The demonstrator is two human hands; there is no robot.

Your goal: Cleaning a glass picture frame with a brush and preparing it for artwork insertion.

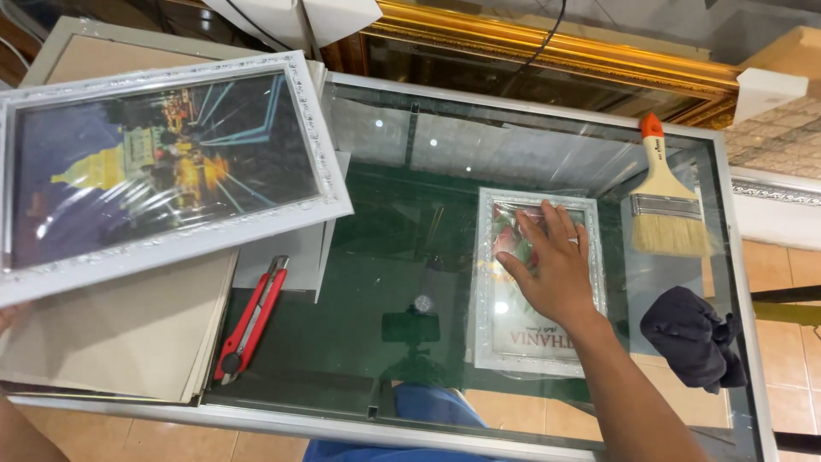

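Right hand [556, 269] flat, fingers spread, on small white photo frame [537, 282]; left hand [7, 318] grips big white-framed picture [162, 167] by its edge w/ most of it overhanging — could tip onto glass table [410, 145].

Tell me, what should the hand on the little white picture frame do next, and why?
Probably curl the fingers round an edge of the small white picture frame and lift it. The right hand lies flat on it, gripping nothing, on the glass tabletop, while the left hand holds up the large white framed picture.
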